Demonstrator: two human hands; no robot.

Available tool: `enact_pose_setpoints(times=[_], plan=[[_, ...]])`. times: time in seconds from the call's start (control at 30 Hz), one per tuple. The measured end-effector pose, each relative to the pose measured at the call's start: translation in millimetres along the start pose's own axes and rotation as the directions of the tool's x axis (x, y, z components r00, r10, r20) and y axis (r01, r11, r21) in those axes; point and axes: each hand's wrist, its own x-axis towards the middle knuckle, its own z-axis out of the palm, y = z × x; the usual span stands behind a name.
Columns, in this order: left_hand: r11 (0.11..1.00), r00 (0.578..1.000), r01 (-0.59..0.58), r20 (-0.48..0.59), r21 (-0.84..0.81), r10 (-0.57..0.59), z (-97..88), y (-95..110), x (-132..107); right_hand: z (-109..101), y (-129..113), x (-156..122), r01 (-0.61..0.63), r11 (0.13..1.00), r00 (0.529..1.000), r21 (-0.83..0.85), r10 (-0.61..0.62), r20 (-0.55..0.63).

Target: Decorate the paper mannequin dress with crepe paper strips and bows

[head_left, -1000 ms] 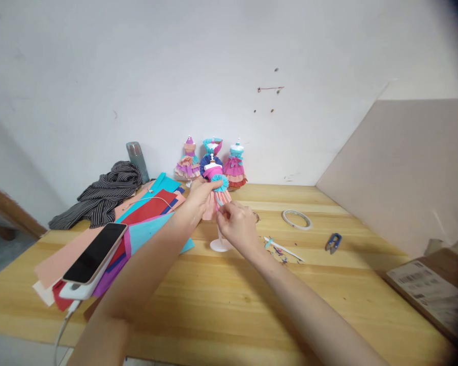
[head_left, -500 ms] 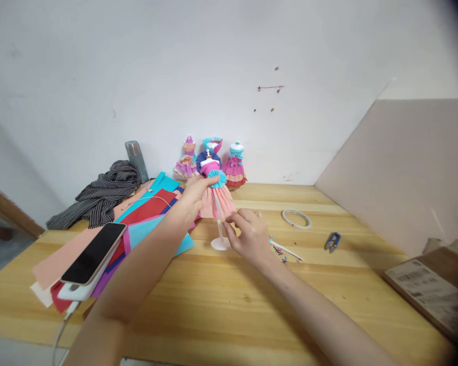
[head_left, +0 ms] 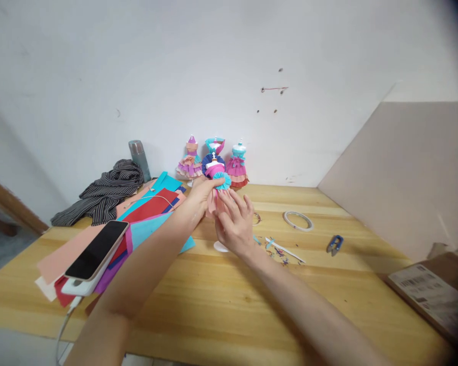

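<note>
A miniature dress form [head_left: 216, 170] stands in front of me, dressed in a magenta top and a peach skirt [head_left: 212, 202]. At its waist sits a pleated turquoise rosette [head_left: 223, 180]. My left hand [head_left: 203, 195] is closed around the form's waist, with its thumb pressed on the rosette. My right hand [head_left: 234, 221] lies over the front of the skirt just below the rosette, fingers bent and gripping the peach material. It hides most of the skirt and the stand's stem. Part of the white round base [head_left: 220, 246] shows on the table.
Behind stand several dressed forms, including a pink one [head_left: 237, 165]. Left are coloured sheets [head_left: 148, 231], a phone [head_left: 97, 250], a striped cloth [head_left: 103, 190] and a bottle [head_left: 139, 160]. Right are tape rolls [head_left: 311, 223], blue snips [head_left: 335, 245], a white stick [head_left: 286, 250], scraps and a cardboard box [head_left: 431, 290].
My right hand has moved up and left from the skirt's hem to its front, below the rosette. The skirt is now gathered and mostly covered. My left hand keeps its hold.
</note>
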Motion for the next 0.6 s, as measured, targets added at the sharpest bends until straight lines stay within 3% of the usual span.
enact_pose_setpoints(times=[0.13,0.37,0.6], plan=[[0.996,1.000,-0.012,-0.021,0.084,0.014,0.0,2,-2,-6,-1,-1,0.053,0.995,0.997,0.080,-0.048,-0.065],[0.991,0.998,-0.045,-0.047,0.129,0.051,2.4,1,3,-14,5,-1,0.103,0.990,0.993,0.098,-0.096,-0.071],[0.992,0.998,-0.065,-0.017,0.104,0.067,4.4,-1,-1,-19,5,-6,0.150,0.983,0.989,0.102,-0.151,0.006]])
